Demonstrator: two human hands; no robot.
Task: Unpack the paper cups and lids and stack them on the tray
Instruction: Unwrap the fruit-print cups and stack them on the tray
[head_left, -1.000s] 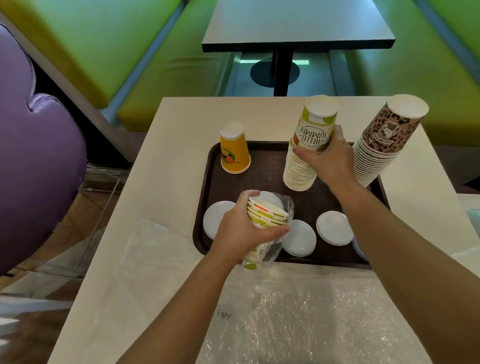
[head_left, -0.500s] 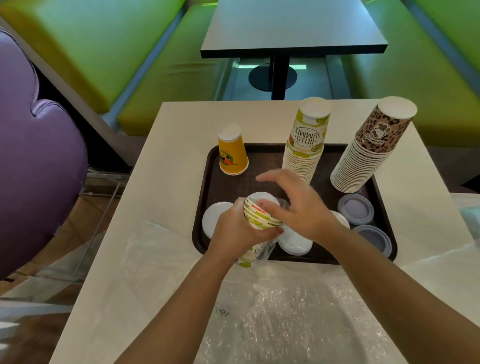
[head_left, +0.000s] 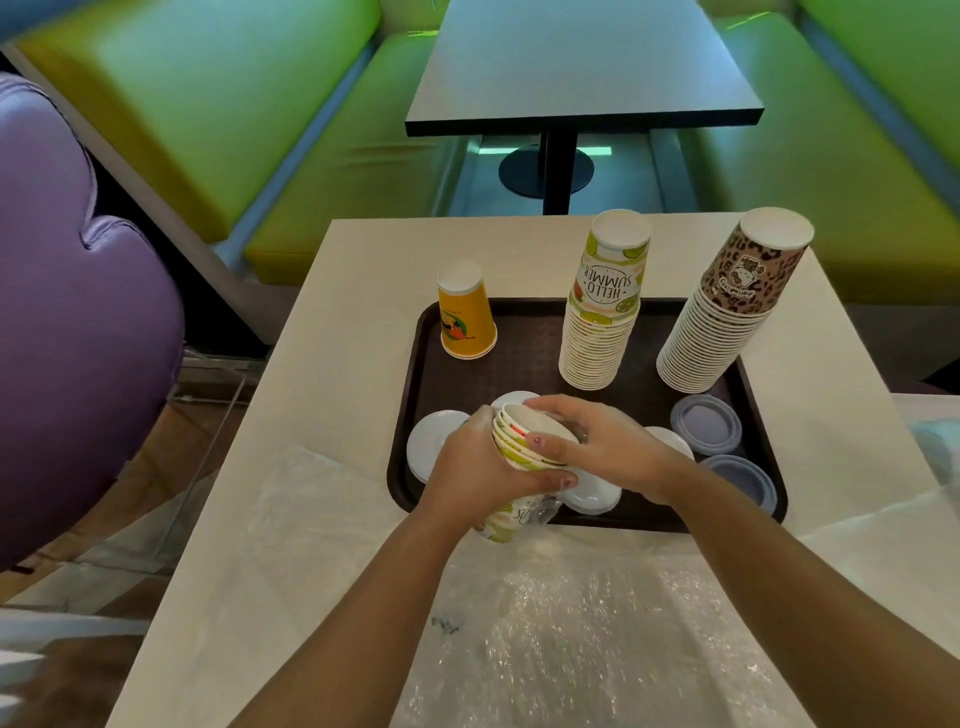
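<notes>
My left hand (head_left: 480, 467) grips a short stack of lime-print paper cups (head_left: 524, 441), still partly in a clear plastic sleeve, over the front of the brown tray (head_left: 519, 374). My right hand (head_left: 602, 444) holds the same stack at its open rims, thumb across the top cup. On the tray stand an upside-down tall "Hello Summer" cup stack (head_left: 602, 317), a leopard-print cup stack (head_left: 727, 306) and an orange cup stack (head_left: 465, 319). White lids (head_left: 428, 441) lie at the front, and blue-grey lids (head_left: 706, 423) at the right.
Crumpled clear plastic wrap (head_left: 571, 623) covers the near part of the cream table (head_left: 353, 291). A purple chair (head_left: 78, 322) stands at the left. A dark table (head_left: 582, 67) and green benches (head_left: 208, 104) lie beyond.
My right hand let go of the tall "Hello Summer" stack, which now stands alone on the tray, and came down onto the short cup stack in my left hand.
</notes>
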